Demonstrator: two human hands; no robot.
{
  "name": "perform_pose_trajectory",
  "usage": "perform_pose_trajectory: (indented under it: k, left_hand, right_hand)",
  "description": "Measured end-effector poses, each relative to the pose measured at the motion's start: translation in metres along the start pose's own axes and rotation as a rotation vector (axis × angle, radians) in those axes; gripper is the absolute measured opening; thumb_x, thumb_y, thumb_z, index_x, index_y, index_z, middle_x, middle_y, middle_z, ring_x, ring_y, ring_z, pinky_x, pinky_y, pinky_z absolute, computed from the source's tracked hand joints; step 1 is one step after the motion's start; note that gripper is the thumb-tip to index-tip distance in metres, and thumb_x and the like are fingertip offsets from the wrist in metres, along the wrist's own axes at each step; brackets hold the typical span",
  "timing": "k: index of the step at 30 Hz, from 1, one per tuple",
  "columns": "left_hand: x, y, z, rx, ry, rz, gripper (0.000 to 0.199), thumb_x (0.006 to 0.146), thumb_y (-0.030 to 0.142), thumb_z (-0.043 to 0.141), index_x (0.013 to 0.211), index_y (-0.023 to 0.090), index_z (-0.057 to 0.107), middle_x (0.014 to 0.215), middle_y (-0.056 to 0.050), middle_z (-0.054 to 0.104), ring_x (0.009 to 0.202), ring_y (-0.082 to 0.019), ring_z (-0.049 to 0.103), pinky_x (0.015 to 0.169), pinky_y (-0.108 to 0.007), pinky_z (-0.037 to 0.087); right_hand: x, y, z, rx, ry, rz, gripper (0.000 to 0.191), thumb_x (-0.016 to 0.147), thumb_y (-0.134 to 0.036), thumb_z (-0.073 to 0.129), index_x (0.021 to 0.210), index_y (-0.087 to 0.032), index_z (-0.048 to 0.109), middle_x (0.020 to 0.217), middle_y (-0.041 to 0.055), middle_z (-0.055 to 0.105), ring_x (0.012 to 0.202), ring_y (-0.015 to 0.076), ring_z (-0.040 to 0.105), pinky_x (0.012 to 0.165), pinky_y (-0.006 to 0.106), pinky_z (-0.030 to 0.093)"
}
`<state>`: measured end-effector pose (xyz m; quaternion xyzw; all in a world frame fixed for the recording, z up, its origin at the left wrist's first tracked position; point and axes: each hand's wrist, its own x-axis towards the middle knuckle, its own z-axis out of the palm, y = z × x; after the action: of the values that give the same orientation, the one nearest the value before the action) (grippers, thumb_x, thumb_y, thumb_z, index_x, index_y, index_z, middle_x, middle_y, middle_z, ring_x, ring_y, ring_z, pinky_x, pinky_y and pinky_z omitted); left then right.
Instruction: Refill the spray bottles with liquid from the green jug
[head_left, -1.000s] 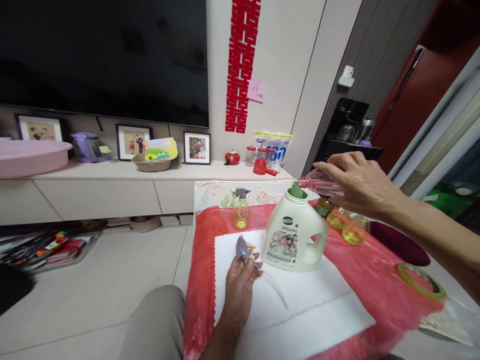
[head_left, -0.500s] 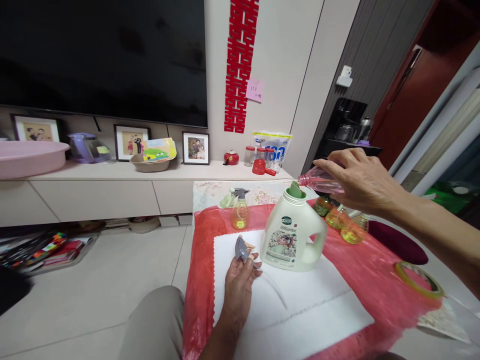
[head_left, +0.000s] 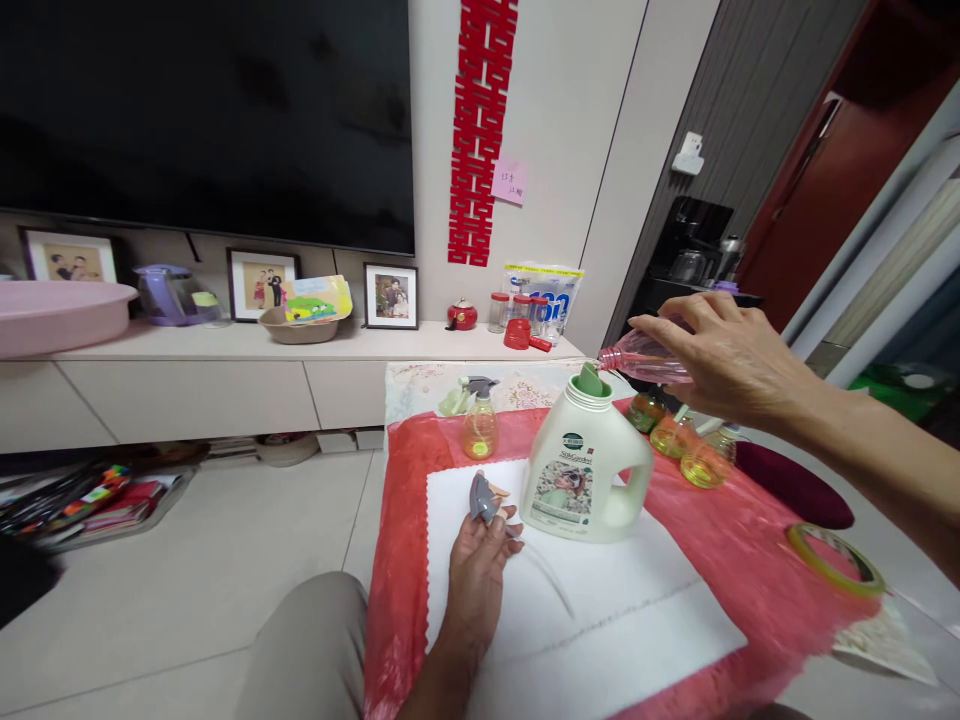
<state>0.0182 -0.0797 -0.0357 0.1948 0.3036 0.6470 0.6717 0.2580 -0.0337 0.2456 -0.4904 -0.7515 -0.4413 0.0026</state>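
In my right hand is a clear pink bottle, tipped on its side with its threaded mouth at the green spout of a pale green detergent jug. The jug stands upright and uncapped on a white sheet. Low over the sheet, my left hand is closed round a grey spray nozzle with a peach-coloured trigger. Its thin clear tube trails down to the right. Behind the left hand stands a small spray bottle holding yellow liquid.
Several bottles with yellow liquid stand behind the jug's handle. A roll of tape lies at the right edge of the red-covered table. Beyond, a low white cabinet carries photo frames, a pink basin and jars.
Almost nothing differs. My right hand and the pink bottle have shifted very slightly to the right; the left hand stays in place with the spray nozzle.
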Motion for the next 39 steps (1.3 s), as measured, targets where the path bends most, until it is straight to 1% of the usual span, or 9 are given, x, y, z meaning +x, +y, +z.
perform_pose_trajectory:
  k: [5, 8, 13, 18, 24, 29, 34, 39]
  left_hand:
    - [0.0, 0.001, 0.001, -0.006, 0.008, -0.002, 0.051, 0.065, 0.039, 0.089, 0.108, 0.019, 0.07, 0.106, -0.008, 0.068, 0.081, -0.015, 0.064, 0.072, -0.028, 0.05]
    - [-0.001, 0.001, 0.001, -0.008, 0.008, -0.005, 0.049, 0.065, 0.038, 0.089, 0.106, 0.019, 0.07, 0.106, -0.008, 0.068, 0.082, -0.015, 0.064, 0.073, -0.028, 0.05]
    - [-0.001, 0.002, 0.001, -0.008, 0.0, -0.004, 0.05, 0.067, 0.039, 0.088, 0.109, 0.019, 0.07, 0.107, -0.007, 0.068, 0.083, -0.015, 0.064, 0.073, -0.028, 0.05]
    - [-0.001, 0.001, 0.001, -0.004, -0.001, -0.005, 0.05, 0.067, 0.039, 0.088, 0.109, 0.019, 0.069, 0.108, -0.007, 0.067, 0.082, -0.015, 0.064, 0.072, -0.028, 0.05]
    - [-0.001, 0.001, 0.0, -0.005, -0.003, -0.002, 0.049, 0.067, 0.04, 0.088, 0.108, 0.019, 0.069, 0.108, -0.008, 0.067, 0.083, -0.015, 0.064, 0.073, -0.027, 0.05]
    - [0.0, 0.001, 0.0, -0.005, -0.006, -0.002, 0.05, 0.067, 0.04, 0.088, 0.107, 0.018, 0.069, 0.108, -0.008, 0.067, 0.083, -0.014, 0.063, 0.072, -0.027, 0.051]
    - [0.0, 0.0, 0.0, -0.012, 0.0, -0.005, 0.053, 0.065, 0.04, 0.089, 0.109, 0.019, 0.068, 0.107, -0.008, 0.067, 0.083, -0.015, 0.063, 0.072, -0.027, 0.051]
    - [0.0, 0.0, -0.001, -0.008, 0.001, -0.007, 0.05, 0.066, 0.04, 0.089, 0.107, 0.019, 0.069, 0.108, -0.008, 0.067, 0.083, -0.015, 0.064, 0.072, -0.027, 0.051]
  right_hand:
    - [0.0, 0.002, 0.003, -0.022, 0.021, 0.001, 0.063, 0.081, -0.032, 0.058, 0.143, -0.029, 0.047, 0.133, 0.0104, 0.051, 0.111, 0.0278, 0.044, 0.066, 0.029, 0.03]
    - [0.001, 0.003, 0.003, -0.038, 0.022, 0.004, 0.066, 0.079, -0.028, 0.058, 0.143, -0.031, 0.046, 0.133, 0.0099, 0.05, 0.111, 0.0272, 0.044, 0.066, 0.029, 0.027]
    - [0.0, 0.002, -0.002, -0.06, 0.013, -0.016, 0.061, 0.083, -0.024, 0.057, 0.143, -0.029, 0.045, 0.134, 0.0109, 0.049, 0.113, 0.0257, 0.041, 0.067, 0.031, 0.026]
    - [0.0, 0.003, -0.002, -0.072, 0.026, -0.029, 0.062, 0.083, -0.023, 0.058, 0.143, -0.03, 0.044, 0.135, 0.0103, 0.048, 0.114, 0.0256, 0.04, 0.068, 0.032, 0.027]
    - [-0.001, 0.003, -0.004, -0.079, 0.036, -0.02, 0.059, 0.084, -0.022, 0.059, 0.141, -0.031, 0.046, 0.135, 0.0108, 0.049, 0.114, 0.0258, 0.04, 0.069, 0.032, 0.026]
    - [0.0, 0.003, -0.004, -0.089, 0.039, -0.025, 0.059, 0.084, -0.021, 0.058, 0.141, -0.031, 0.047, 0.135, 0.0093, 0.049, 0.116, 0.0253, 0.041, 0.07, 0.031, 0.027]
    - [0.001, 0.005, 0.003, -0.042, 0.088, -0.036, 0.059, 0.081, -0.024, 0.055, 0.14, -0.03, 0.048, 0.133, 0.0091, 0.05, 0.116, 0.0277, 0.043, 0.073, 0.03, 0.03]
    - [0.0, 0.006, 0.005, -0.038, 0.102, -0.043, 0.058, 0.081, -0.024, 0.053, 0.139, -0.03, 0.049, 0.133, 0.0095, 0.05, 0.117, 0.0291, 0.043, 0.075, 0.032, 0.033]
